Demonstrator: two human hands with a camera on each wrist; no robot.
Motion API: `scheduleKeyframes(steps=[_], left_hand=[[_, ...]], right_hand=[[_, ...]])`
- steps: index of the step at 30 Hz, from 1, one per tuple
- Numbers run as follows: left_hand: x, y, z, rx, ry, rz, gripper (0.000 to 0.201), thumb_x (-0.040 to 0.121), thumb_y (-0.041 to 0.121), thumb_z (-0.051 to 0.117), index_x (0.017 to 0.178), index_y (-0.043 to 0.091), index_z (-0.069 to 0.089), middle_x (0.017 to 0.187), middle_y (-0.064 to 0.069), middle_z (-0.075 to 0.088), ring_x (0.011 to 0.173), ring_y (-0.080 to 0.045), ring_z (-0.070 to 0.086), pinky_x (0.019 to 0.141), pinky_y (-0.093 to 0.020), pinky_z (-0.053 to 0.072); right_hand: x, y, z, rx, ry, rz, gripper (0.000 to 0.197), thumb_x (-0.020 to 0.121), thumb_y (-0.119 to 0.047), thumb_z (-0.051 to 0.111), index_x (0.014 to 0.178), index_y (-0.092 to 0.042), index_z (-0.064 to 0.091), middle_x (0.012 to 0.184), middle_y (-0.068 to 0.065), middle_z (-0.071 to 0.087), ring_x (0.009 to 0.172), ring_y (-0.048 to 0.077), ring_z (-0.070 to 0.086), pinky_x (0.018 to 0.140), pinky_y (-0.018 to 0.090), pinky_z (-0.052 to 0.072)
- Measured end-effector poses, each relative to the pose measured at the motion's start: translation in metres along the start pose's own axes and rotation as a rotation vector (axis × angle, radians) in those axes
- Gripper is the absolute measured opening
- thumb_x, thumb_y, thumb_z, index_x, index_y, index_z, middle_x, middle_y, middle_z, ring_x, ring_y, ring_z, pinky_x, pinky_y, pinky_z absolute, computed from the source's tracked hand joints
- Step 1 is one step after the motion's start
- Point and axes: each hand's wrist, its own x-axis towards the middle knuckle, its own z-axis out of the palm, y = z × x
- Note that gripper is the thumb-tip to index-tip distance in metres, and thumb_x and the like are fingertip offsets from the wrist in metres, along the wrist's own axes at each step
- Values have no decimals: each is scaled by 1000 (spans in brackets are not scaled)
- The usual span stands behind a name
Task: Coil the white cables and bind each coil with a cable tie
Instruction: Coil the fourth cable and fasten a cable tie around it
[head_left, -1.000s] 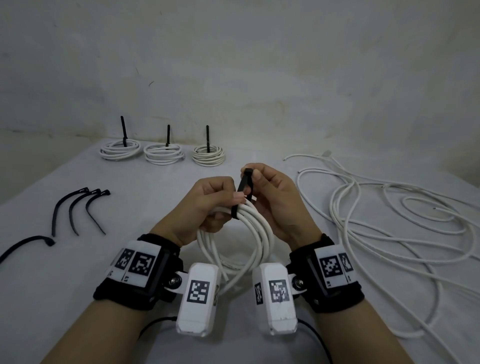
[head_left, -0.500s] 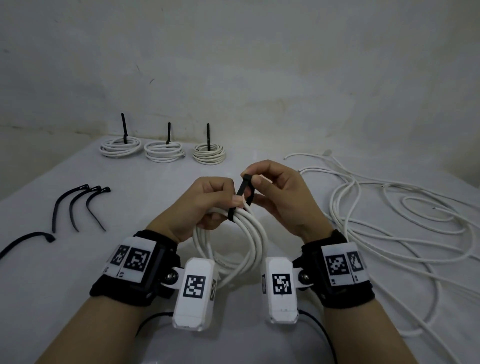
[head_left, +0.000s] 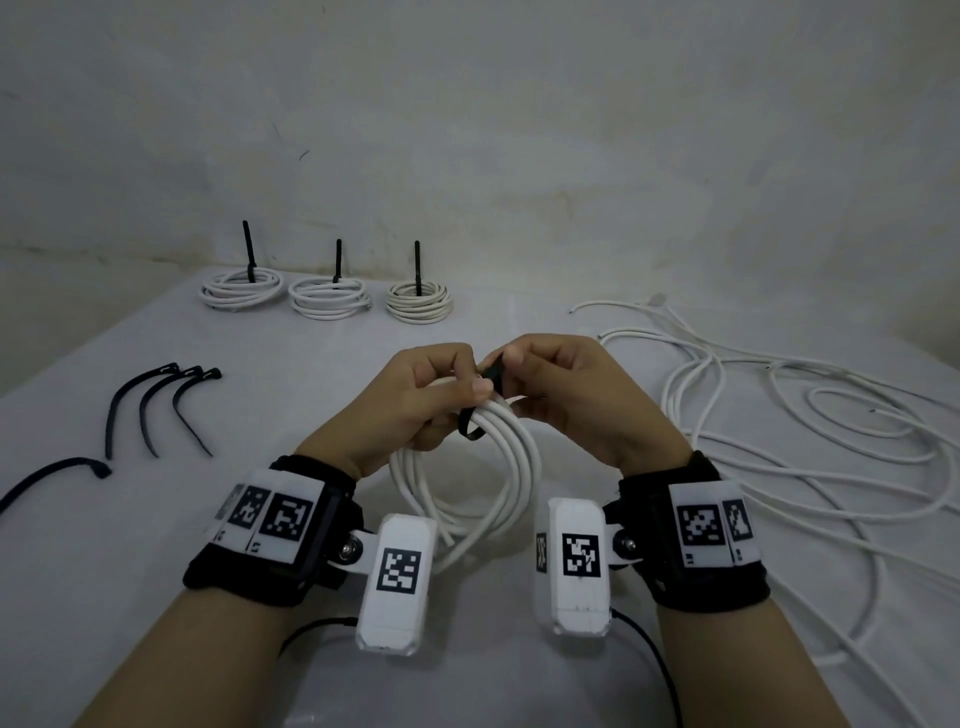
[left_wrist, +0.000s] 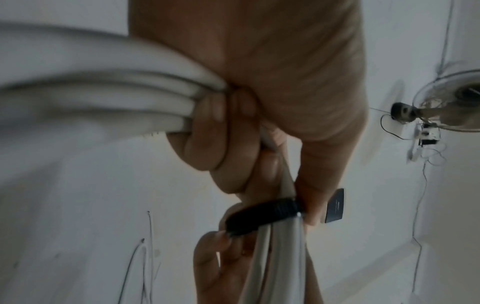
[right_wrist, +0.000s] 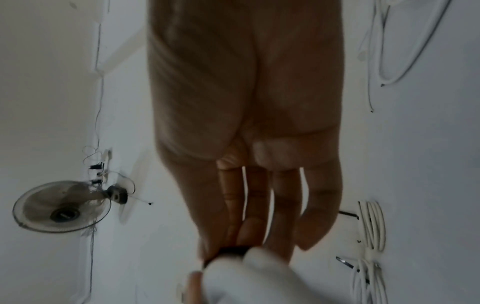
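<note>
My left hand (head_left: 421, 395) grips the white coil (head_left: 488, 467) at its 12 o'clock, held above bench (head_left: 519, 332) centre | my right hand (head_left: 561, 389) pinches the black cable tie (head_left: 485, 400) looped around the strands | coil: several round smooth white loops, hanging toward 6 o'clock.

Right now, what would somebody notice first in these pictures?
First, two hands in the middle: the left hand grips a white cable coil while the right hand pinches a black cable tie looped around it. Behind stand three tied coils; loose cable sprawls at right.
</note>
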Motion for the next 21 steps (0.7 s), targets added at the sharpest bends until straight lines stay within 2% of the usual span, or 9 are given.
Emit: scheduleKeyframes(steps=[2,3,6,8,11,14,18,20,21], left_hand=[[1,0,1,44,1,-8,19,71,32,69,60,24,55,75,-21,41,37,-6,21,37,-12,19],[1,-1,1,63,13,-16,17,74,29,69,66,23,55,75,-20,42,37,-6,20,37,-12,19],[1,-2,0,99,60,-63,27,80,28,67,89,20,43,60,-10,32,39,-10,18,36,-15,18],[1,0,2,144,56,-74,27,84,36,65,94,18,47,54,-3,31,40,-9,18,37,-16,16],[1,2,7,202,61,-74,22,88,34,53,83,14,57,46,6,28,39,-8,16,39,-17,14],[1,2,7,212,98,-108,23,94,20,52,72,13,51,45,7,30,39,-8,17,41,-18,12],[0,3,11,211,19,-154,24,93,20,55,71,13,47,49,5,29,41,-9,16,43,-21,10],[1,2,13,200,17,-136,24,93,20,55,71,13,46,48,6,32,41,-9,16,42,-20,11],[1,2,13,200,26,-126,24,93,20,55,72,12,46,47,7,34,40,-8,16,41,-19,12]], right_hand=[[2,0,2,-8,92,41,16,91,-15,57,83,-6,68,68,0,68,64,11,64,57,18,50],[2,1,2,-40,127,50,16,91,-15,58,81,-7,68,68,1,68,65,11,65,57,18,50],[3,2,4,-175,229,32,14,87,-16,65,76,-10,69,71,1,69,71,8,65,61,20,51],[4,2,5,-239,271,-16,13,85,-17,69,72,-13,69,67,-2,67,68,7,61,63,19,49],[5,2,10,-305,287,-85,15,82,-14,71,68,-14,67,59,-5,64,59,6,55,61,17,44],[6,3,11,-402,373,-127,17,82,-16,72,66,-16,67,58,-5,62,56,5,52,59,18,42],[9,3,-2,-414,642,-187,24,83,-19,70,61,-19,62,57,-3,57,53,2,46,55,13,38],[9,5,0,-379,676,-175,23,87,-21,67,64,-17,62,59,-3,59,53,0,49,55,11,40],[9,7,1,-355,632,-133,21,88,-22,65,69,-15,63,62,-3,62,56,1,54,56,12,42]])
